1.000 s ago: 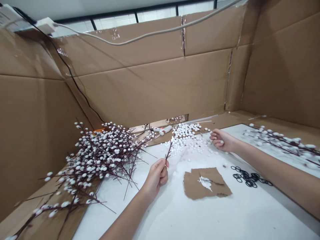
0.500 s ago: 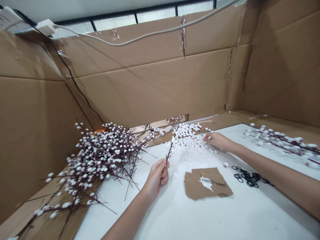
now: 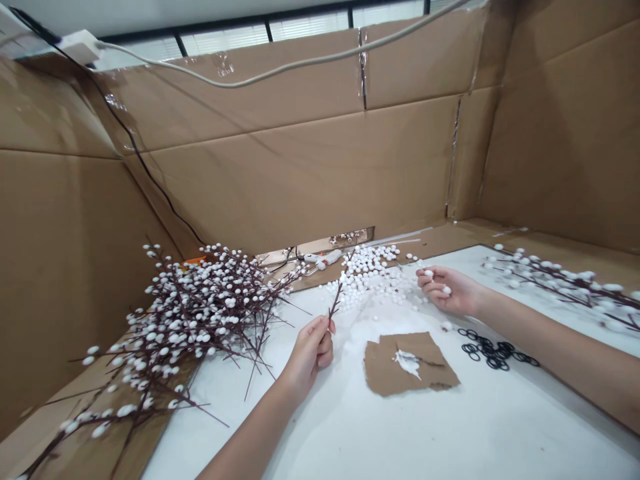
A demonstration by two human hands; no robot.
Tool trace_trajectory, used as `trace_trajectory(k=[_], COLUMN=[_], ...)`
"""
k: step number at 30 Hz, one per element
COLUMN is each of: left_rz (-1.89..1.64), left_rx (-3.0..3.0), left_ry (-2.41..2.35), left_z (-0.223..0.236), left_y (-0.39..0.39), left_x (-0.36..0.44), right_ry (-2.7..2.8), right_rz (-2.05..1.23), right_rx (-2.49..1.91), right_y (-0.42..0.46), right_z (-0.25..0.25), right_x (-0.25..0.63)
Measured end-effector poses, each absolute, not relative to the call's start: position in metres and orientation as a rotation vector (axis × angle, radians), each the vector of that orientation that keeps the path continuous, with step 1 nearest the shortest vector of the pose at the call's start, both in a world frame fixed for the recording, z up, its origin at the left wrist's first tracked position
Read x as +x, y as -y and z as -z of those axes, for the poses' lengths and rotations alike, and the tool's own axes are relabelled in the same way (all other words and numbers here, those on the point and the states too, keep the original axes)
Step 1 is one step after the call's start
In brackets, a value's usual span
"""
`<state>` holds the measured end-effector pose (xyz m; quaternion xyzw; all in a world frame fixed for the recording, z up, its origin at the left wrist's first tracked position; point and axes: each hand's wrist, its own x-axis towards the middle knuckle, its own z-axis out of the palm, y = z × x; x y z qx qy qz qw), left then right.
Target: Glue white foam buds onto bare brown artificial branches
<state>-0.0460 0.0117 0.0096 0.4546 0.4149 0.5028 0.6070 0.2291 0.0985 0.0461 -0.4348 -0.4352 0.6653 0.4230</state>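
My left hand (image 3: pixel 313 347) pinches a short dark brown branched twig (image 3: pixel 335 301), held upright with bare tips. To the right, my right hand (image 3: pixel 447 290) is turned partly palm up, its fingers curled round white berries (image 3: pixel 429 274); one shows at the fingertips and another against the palm. Just left of that hand lies a loose pile of white berries (image 3: pixel 373 263) on the white board. Between my forearms rests a torn piece of cardboard (image 3: pixel 375 370) with a smear of white glue-like paste (image 3: pixel 407 363) on it.
A big heap of berry branches (image 3: pixel 200 313) covers the left side; more branches (image 3: pixel 565 283) lie at the right. Black rings (image 3: pixel 493 352) sit near my right forearm. A white glue gun (image 3: pixel 323 259) lies at the back, before the cardboard wall (image 3: pixel 290 167).
My right hand has drawn back from the berry pile a little to the right and turned up, now showing white berries in it. The left hand still holds the twig in about the same place.
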Motion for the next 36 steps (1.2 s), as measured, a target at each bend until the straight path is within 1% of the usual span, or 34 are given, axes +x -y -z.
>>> trace_trajectory(k=[8, 13, 15, 18, 20, 25, 30, 36], left_rz=[-1.132, -1.076, -1.041, -0.977, -0.926, -0.883, -0.882, -0.859], left_rx=[1.107, 1.143, 1.144, 1.139, 1.148, 1.171, 1.215, 1.243], left_ry=[-0.974, -0.940, -0.922, -0.892, -0.869, -0.879, -0.876, -0.903], left_z=[-0.013, -0.013, -0.013, -0.014, -0.014, -0.013, -0.012, -0.010], left_y=[-0.007, 0.000, 0.005, 0.014, 0.019, 0.024, 0.024, 0.022], left_x=[-0.044, -0.039, -0.034, -0.025, -0.020, -0.014, -0.012, -0.012], right_ry=[1.161, 1.400, 1.577, 2.003, 2.241, 2.402, 2.499, 2.568], right_rz=[-1.778, -1.719, -1.537, -1.046, -0.835, -0.700, -0.543, -0.491], right_rx=[-1.131, -1.256, -1.361, -1.548, -1.584, -1.601, -1.718, -1.805], right_y=[-0.087, -0.073, -0.068, -0.060, -0.055, -0.040, -0.023, -0.013], right_z=[-0.042, -0.040, -0.040, -0.043, -0.047, -0.052, -0.050, -0.048], right_x=[0.248, 0.253, 0.255, 0.254, 0.250, 0.237, 0.229, 0.220])
